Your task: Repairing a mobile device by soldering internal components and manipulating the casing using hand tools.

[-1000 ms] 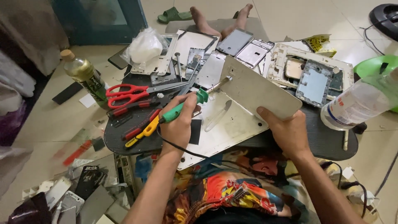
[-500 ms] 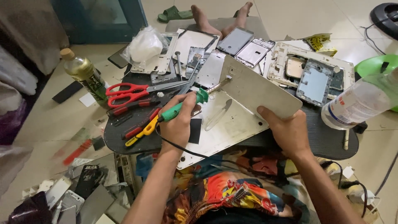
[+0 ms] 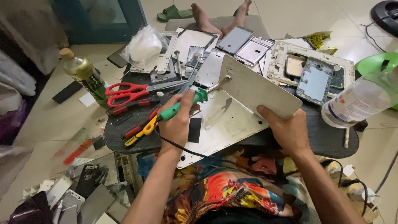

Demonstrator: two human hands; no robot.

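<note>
Under both hands sits the dark desk (image 3: 331, 141), buried in phone and tablet shells, with a big pale back cover (image 3: 224, 124) lying flat right below the wrists. Propped up on that is the silver metal panel (image 3: 257, 89), tilted on edge; the right hand (image 3: 286, 130) is wrapped around its near lower corner, fingers closed on it, keeping it standing. Just off to the right of that hand there's a clear plastic bottle (image 3: 356, 101) tipped on its side.

Left of the left hand: red scissors (image 3: 132, 92), then a few red and yellow-handled drivers (image 3: 141, 124) touching the desk edge.

The left hand (image 3: 178, 122) is clenched on a green-handled corded tool (image 3: 188, 103), metal tip touching the panel's top left corner, cord trailing down by the wrist.

Looks to me like the prying/working-at-the-corner step, barely started. Next move probably calls for a steady right-hand grip and the tip kept right on that corner so it doesn't skid across the panel.
</note>
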